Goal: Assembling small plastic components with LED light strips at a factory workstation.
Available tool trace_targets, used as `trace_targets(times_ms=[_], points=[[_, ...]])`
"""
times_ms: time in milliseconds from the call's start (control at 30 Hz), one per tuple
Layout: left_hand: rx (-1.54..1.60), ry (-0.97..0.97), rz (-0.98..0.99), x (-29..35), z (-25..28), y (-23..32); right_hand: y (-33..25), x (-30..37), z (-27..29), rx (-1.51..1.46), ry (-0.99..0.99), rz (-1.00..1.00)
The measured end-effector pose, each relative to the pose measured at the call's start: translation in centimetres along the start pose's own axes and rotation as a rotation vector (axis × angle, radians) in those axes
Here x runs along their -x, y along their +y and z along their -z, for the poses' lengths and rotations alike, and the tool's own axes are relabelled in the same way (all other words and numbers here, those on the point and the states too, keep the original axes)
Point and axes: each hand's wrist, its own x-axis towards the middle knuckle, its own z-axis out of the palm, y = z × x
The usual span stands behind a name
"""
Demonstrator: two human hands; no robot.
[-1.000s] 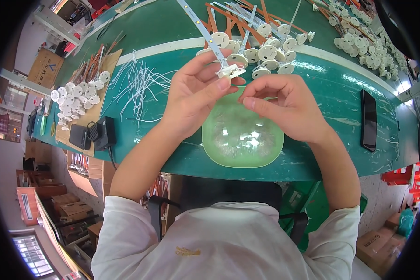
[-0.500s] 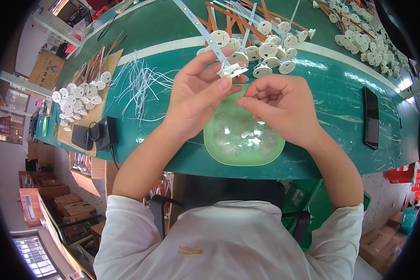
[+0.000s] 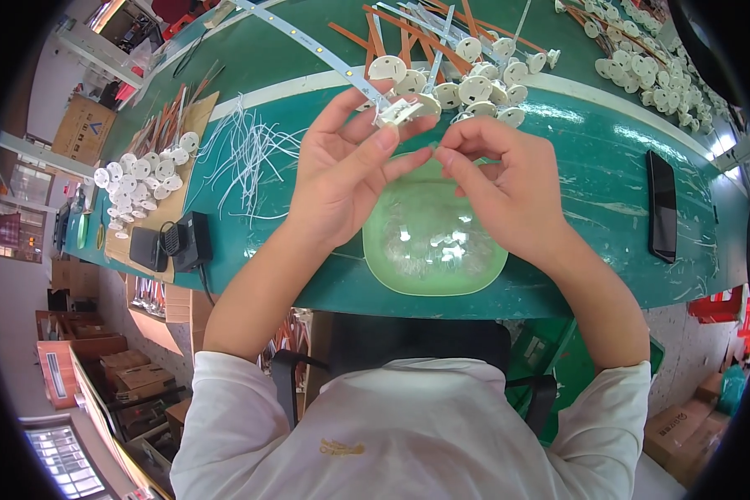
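My left hand point(image 3: 335, 175) grips a white plastic base point(image 3: 398, 113) between thumb and fingers. From that base a slim LED strip point(image 3: 317, 48) runs up and to the left. My right hand point(image 3: 512, 179) is closed in a pinch beside a fingertip of the left; whatever it pinches is too small to make out. Below both hands sits a light green bowl point(image 3: 436, 286) holding a heap of small clear pieces point(image 3: 437, 237). Just beyond the hands lies a pile of round white bases point(image 3: 476, 88) with orange and pale strips.
Loose white wires point(image 3: 246, 158) lie left of my hands. More white bases point(image 3: 137, 179) rest on cardboard at far left, near a black power adapter point(image 3: 193, 240). A black phone point(image 3: 662, 207) lies at right. Another heap of bases point(image 3: 642, 75) fills the far right.
My left hand has shifted slightly left, and the LED strip now leans further left. The pinching right hand stays near the left fingertips, above the bowl.
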Motion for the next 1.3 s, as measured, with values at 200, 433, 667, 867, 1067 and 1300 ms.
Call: trace_targets(times_ms=[200,433,667,867,1067,1300], points=[[-0.067,-0.005,0.017,0.0,-0.1,0.0,0.4,-0.1,0.4,0.271,0.007,0.148],[-0.062,0.002,0.018,0.0,-0.3,-0.2,0.3,0.0,0.5,0.313,0.013,0.211],[-0.039,-0.019,0.052,0.0,0.1,0.0,0.3,0.0,0.4,0.249,0.040,0.227],[0.019,-0.011,0.073,-0.1,0.4,0.1,0.9,-0.2,0.2,0.096,0.064,0.142],[0.052,-0.003,0.109,0.0,0.5,0.4,0.6,0.0,0.4,0.050,-0.028,0.069],[0.086,-0.024,0.117,0.1,0.3,0.3,0.5,0.0,0.4,-0.187,-0.036,-0.120]])
